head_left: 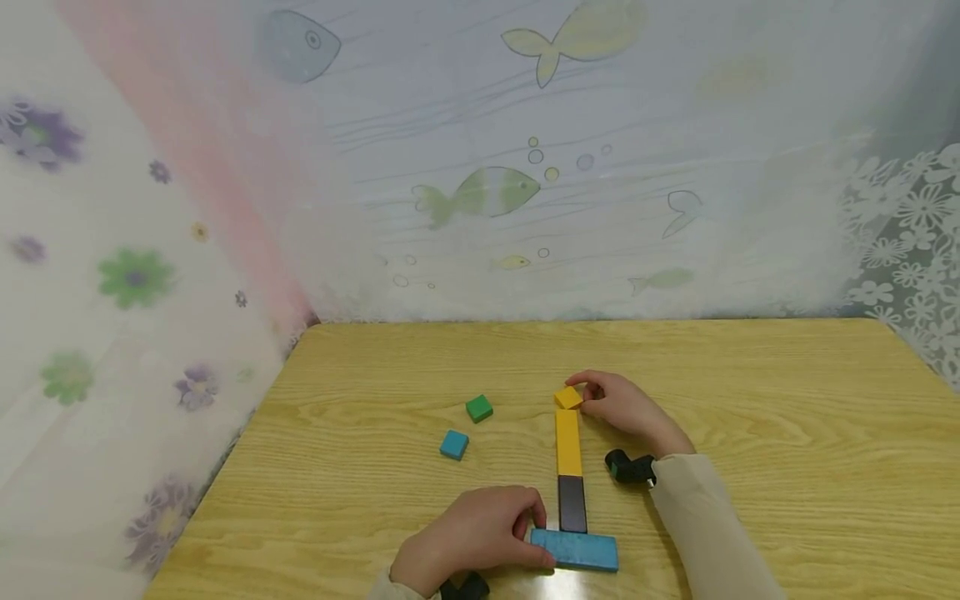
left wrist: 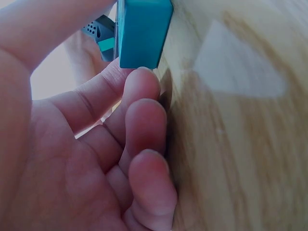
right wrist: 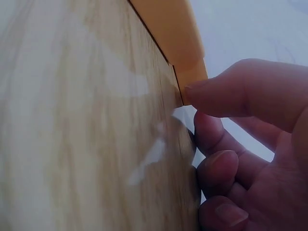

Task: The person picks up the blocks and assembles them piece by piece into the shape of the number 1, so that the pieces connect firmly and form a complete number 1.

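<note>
My left hand (head_left: 483, 529) pinches the left end of a long blue block (head_left: 576, 550) that lies crosswise near the front. In the left wrist view, the end of the blue block (left wrist: 144, 36) is between thumb and fingers. A dark block (head_left: 572, 503) touches its far side, and a long yellow block (head_left: 568, 442) continues the line away from me. At the far end, my right hand (head_left: 622, 406) pinches a small yellow block (head_left: 567, 397), turned at an angle to the row. The right wrist view shows the thumb pressing on that small block (right wrist: 189, 79).
A green block (head_left: 479, 408) and a small blue block (head_left: 454, 445) lie left of the row on the wooden table (head_left: 337, 467). Black wrist devices (head_left: 630, 468) sit at both wrists. A curtain with printed fish (head_left: 495, 192) hangs behind the table.
</note>
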Motion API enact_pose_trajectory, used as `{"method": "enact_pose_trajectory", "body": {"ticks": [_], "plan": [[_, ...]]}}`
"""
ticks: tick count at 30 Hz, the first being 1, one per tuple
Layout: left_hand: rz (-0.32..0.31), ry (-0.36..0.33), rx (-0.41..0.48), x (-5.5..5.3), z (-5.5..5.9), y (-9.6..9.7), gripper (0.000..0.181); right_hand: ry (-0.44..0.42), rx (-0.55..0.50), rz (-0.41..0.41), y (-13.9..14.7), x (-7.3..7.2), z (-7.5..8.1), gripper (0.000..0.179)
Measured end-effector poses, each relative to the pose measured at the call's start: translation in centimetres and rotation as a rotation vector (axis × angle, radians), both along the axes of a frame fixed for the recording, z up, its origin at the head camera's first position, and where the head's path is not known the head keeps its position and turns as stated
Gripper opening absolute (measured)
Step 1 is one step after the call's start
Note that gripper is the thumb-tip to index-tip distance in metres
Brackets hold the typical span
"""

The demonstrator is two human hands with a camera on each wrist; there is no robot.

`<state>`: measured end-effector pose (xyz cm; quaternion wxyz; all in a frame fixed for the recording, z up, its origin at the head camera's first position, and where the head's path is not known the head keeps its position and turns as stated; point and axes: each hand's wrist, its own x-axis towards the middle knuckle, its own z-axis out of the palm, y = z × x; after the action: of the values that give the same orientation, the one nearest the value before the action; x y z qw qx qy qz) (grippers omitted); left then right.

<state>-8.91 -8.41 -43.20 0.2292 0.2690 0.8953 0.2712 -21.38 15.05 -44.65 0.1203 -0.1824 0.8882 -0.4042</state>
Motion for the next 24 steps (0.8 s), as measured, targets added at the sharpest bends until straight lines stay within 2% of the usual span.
{"method": "enact_pose_trajectory", "body": {"ticks": [5,15,20,24], "plan": [[0.002,-0.020,0.006,-0.02,-0.08,0.01,0.029,-0.001,0.004,0.000,-0.07,0.07,-0.05,0.032],[-0.004,0.017,0.013,-0.01,-0.31,-0.02,0.027,0.011,-0.007,0.012,0.09,0.05,-0.03,0.034],[0.023,0.019,0.014,-0.07,-0.31,0.05,0.026,0.002,-0.020,0.013,0.06,0.03,-0.15,0.034],[0.079,0.037,0.077,-0.21,-0.47,0.04,0.025,0.011,-0.003,0.005,0.09,0.01,-0.08,0.034]]}}
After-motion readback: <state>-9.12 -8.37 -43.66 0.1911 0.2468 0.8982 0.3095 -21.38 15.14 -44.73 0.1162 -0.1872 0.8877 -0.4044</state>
